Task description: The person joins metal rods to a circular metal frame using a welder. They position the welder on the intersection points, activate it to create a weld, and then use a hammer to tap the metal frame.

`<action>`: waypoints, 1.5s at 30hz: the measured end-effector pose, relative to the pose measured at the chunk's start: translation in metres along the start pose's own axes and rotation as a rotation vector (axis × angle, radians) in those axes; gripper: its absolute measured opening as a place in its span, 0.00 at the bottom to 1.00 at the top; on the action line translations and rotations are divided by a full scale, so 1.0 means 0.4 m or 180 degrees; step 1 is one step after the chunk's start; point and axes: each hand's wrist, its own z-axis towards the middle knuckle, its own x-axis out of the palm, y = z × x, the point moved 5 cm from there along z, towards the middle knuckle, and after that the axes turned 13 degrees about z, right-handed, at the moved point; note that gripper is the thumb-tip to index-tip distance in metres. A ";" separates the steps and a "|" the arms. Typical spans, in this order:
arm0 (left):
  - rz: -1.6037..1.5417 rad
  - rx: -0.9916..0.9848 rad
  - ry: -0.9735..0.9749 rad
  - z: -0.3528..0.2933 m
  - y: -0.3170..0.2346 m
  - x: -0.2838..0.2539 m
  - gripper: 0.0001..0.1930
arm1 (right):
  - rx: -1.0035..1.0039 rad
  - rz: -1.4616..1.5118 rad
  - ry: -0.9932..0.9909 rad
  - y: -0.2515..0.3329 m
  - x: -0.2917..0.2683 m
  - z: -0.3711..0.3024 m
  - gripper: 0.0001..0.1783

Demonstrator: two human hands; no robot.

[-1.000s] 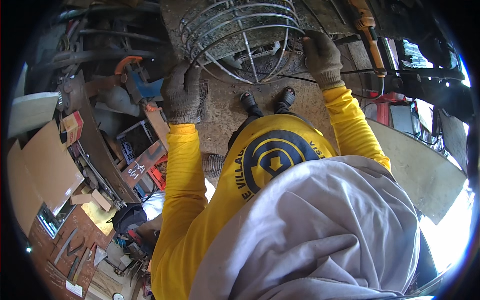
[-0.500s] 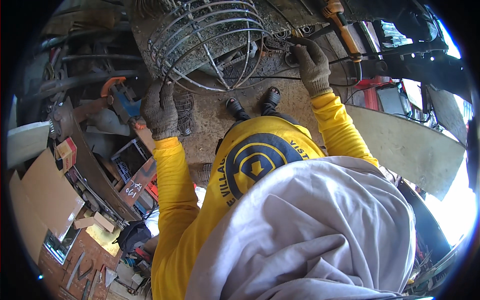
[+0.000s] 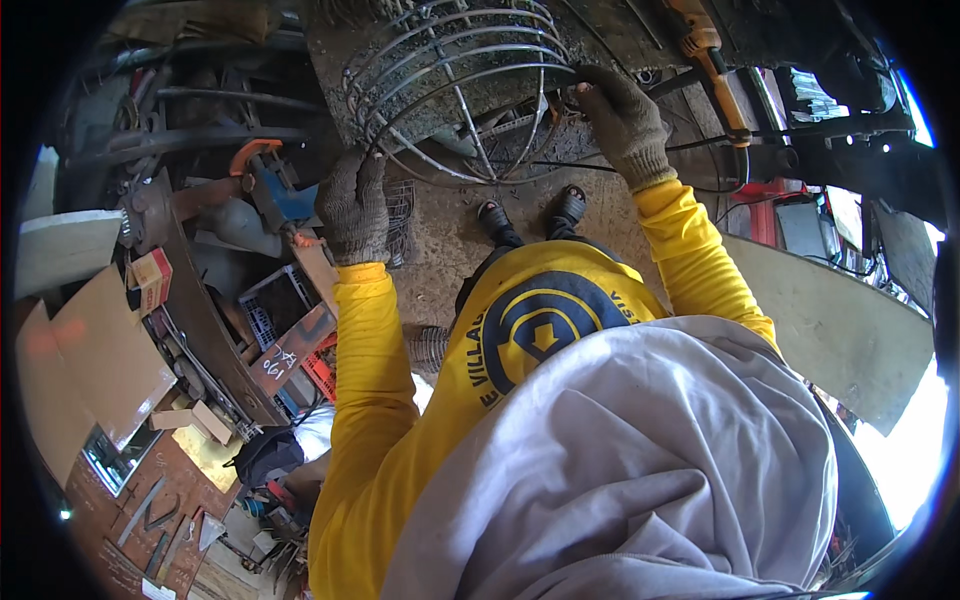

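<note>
A round cage of bent metal rods (image 3: 470, 120), its hoops joined by cross rods, rests on the littered worktop and overhangs its near edge. My left hand (image 3: 355, 208), in a brown knit glove, is closed on the cage's near left rim. The matching glove on my right hand (image 3: 628, 130) has its fingers bent round the right end of the outer hoop; a bare thumb tip pokes through. Part of that grip is hidden behind the glove.
An orange angle grinder (image 3: 712, 70) lies on the worktop (image 3: 620, 35) at the right, its cord trailing. A blue and orange clamp-like tool (image 3: 275, 190) stands left. Cardboard (image 3: 95, 365) and a plastic crate (image 3: 275, 305) crowd the left side; a pale board (image 3: 830, 320) leans right.
My right hand has come from beside the cage onto the hoop's right end and its fingers have closed there. My left hand keeps its hold. The whole view has shifted slightly.
</note>
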 end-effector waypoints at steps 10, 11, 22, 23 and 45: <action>-0.0018 -0.0099 -0.0075 -0.010 0.026 0.014 0.13 | 0.0172 -0.0096 -0.0163 -0.038 0.005 0.010 0.18; -0.0024 -0.0103 -0.0073 -0.009 0.024 0.013 0.13 | 0.0180 -0.0046 -0.0154 -0.043 0.005 0.011 0.18; -0.0052 -0.0038 -0.0012 -0.003 0.010 0.009 0.12 | -0.0005 -0.0152 -0.0193 -0.034 0.008 0.017 0.15; -0.0079 -0.0008 -0.0028 -0.002 0.008 0.008 0.12 | -0.0005 -0.0160 -0.0197 -0.031 0.009 0.017 0.15; 0.0143 0.0045 0.0071 0.003 0.007 0.013 0.12 | 0.0057 -0.0353 -0.0167 -0.044 0.003 0.020 0.15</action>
